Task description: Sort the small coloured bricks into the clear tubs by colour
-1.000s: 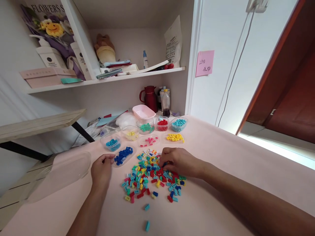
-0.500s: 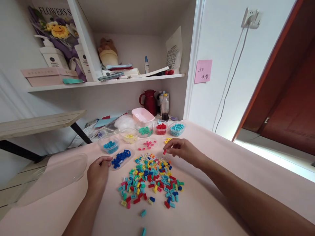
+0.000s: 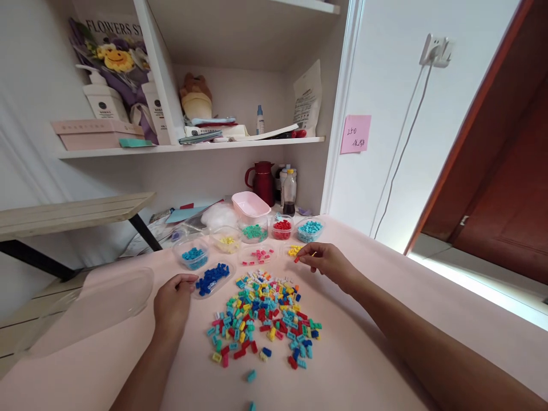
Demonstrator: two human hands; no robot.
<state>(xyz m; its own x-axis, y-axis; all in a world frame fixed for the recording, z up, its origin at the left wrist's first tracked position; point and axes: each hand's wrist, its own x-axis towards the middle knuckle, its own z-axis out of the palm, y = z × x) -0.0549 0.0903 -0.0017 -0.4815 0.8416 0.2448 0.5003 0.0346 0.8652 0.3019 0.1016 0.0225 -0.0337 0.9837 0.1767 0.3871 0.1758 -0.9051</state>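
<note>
My right hand (image 3: 327,264) pinches a small red toy brick (image 3: 297,259) between thumb and fingertips, just in front of the tub of yellow bricks (image 3: 295,250). My left hand (image 3: 174,299) rests on the table with curled fingers. Its fingertips meet the near-left rim of a clear tray (image 3: 226,279) of dark blue bricks (image 3: 213,278); whether anything is inside them cannot be seen. Between both hands spreads a loose pile of mixed-colour bricks (image 3: 265,314). Two teal bricks lie apart from it, one being this teal brick (image 3: 251,375).
Clear tubs hold blue (image 3: 192,255), pale yellow (image 3: 228,244), pink (image 3: 259,255), green (image 3: 254,232), red (image 3: 281,229) and light blue bricks (image 3: 310,229). Behind stand a pink basin (image 3: 250,204), a dark red jug (image 3: 262,185) and a bottle (image 3: 289,194). A clear lid (image 3: 107,302) lies left.
My right hand has shifted slightly right and away from the pile with the red brick, toward the yellow bricks' tub. My left hand stays beside the blue tray. The view has tilted up a little.
</note>
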